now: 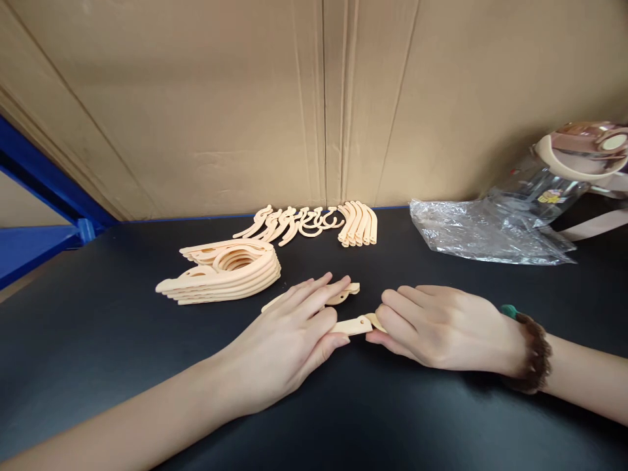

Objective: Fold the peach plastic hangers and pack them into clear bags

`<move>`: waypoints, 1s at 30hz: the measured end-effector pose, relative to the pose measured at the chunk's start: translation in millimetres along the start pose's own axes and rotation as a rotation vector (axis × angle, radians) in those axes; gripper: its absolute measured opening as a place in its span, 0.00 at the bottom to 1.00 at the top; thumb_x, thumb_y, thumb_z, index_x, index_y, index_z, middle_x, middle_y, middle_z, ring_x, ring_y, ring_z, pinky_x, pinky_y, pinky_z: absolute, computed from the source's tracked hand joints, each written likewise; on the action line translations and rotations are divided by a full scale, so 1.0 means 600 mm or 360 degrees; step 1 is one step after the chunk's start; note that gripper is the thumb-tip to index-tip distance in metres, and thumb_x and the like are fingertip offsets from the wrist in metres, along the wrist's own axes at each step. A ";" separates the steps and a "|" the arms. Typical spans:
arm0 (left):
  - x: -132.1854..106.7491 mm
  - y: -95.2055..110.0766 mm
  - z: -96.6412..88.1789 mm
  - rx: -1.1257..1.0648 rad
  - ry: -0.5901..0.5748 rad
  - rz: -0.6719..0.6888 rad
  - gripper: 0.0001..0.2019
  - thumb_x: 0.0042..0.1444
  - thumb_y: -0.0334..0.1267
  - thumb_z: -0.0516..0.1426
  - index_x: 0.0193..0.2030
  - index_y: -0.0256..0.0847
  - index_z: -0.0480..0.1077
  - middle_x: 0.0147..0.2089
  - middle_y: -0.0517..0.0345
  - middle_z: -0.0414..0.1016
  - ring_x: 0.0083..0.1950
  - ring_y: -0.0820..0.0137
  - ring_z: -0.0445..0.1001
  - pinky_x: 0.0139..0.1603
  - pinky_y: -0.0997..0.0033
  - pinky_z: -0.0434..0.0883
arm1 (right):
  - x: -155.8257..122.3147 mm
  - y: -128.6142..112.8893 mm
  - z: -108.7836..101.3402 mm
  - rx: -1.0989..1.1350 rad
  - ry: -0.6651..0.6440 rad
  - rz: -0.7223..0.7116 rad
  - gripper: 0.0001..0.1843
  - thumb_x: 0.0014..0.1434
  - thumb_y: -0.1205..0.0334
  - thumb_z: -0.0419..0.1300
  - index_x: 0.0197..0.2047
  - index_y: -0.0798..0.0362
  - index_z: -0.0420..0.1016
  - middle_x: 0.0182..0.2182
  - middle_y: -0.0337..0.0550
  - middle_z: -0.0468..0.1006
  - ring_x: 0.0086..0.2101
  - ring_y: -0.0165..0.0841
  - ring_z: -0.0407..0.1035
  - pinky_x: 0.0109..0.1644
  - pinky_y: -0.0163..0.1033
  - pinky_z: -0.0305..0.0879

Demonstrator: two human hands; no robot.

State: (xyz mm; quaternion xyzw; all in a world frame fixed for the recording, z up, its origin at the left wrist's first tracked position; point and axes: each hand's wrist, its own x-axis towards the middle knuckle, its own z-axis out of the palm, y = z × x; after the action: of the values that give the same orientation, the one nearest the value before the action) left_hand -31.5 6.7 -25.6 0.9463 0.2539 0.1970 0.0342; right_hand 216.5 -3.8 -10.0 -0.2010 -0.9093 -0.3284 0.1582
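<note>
Hanger (352, 326), seemingly part-built, mid-tabletop (314, 432): the left hand (294, 330) pinches it, grip closed; the right hand (436, 327) curls tightly round its other end. Leftward, a stack (230, 281) looks finished; behind, loose arms (360, 226) and hooks (310, 224) lie unassembled.

Light is soft. Glints fleck the plastic bag (471, 229) beyond the right grip (436, 327); shadow darkens the bench (358, 405) beneath.
</note>
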 end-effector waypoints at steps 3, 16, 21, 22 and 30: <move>-0.001 0.000 0.000 -0.0007 0.0000 -0.0008 0.17 0.73 0.41 0.45 0.41 0.38 0.72 0.70 0.46 0.64 0.73 0.58 0.57 0.71 0.51 0.61 | -0.002 -0.001 -0.001 0.0008 0.0031 0.0033 0.21 0.72 0.53 0.50 0.27 0.52 0.66 0.20 0.34 0.64 0.21 0.30 0.57 0.25 0.39 0.49; -0.001 -0.003 -0.002 0.0013 -0.0031 0.0024 0.18 0.74 0.42 0.43 0.43 0.39 0.71 0.71 0.48 0.62 0.74 0.59 0.54 0.72 0.54 0.60 | -0.004 -0.004 -0.006 0.0016 0.0071 0.0036 0.24 0.71 0.49 0.51 0.26 0.52 0.68 0.19 0.35 0.66 0.20 0.30 0.58 0.24 0.39 0.50; -0.001 -0.001 -0.003 -0.0004 -0.0046 0.0022 0.17 0.74 0.42 0.44 0.43 0.39 0.71 0.71 0.48 0.63 0.74 0.59 0.54 0.72 0.53 0.60 | -0.006 -0.005 -0.005 0.0012 0.0078 0.0015 0.23 0.70 0.49 0.52 0.27 0.53 0.70 0.19 0.35 0.68 0.19 0.31 0.58 0.24 0.40 0.50; 0.000 -0.001 -0.003 -0.0007 -0.0047 0.0022 0.17 0.74 0.42 0.44 0.43 0.39 0.71 0.71 0.48 0.63 0.74 0.59 0.55 0.72 0.54 0.60 | -0.005 -0.005 -0.005 0.0016 0.0080 0.0012 0.23 0.70 0.49 0.53 0.27 0.53 0.70 0.19 0.36 0.68 0.20 0.31 0.58 0.24 0.40 0.50; 0.000 -0.004 -0.004 -0.0043 -0.0073 0.0022 0.18 0.74 0.43 0.43 0.43 0.39 0.70 0.71 0.48 0.62 0.73 0.60 0.57 0.71 0.56 0.59 | -0.005 -0.004 -0.004 0.0104 0.0121 -0.0005 0.22 0.71 0.53 0.53 0.27 0.53 0.70 0.19 0.35 0.67 0.20 0.30 0.57 0.24 0.39 0.50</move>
State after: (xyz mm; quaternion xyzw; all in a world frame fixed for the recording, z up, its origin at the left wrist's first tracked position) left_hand -33.6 8.9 -23.5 0.9518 0.2437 0.1788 0.0515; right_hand 218.6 -7.8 -10.8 -0.1818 -0.9131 -0.3060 0.1986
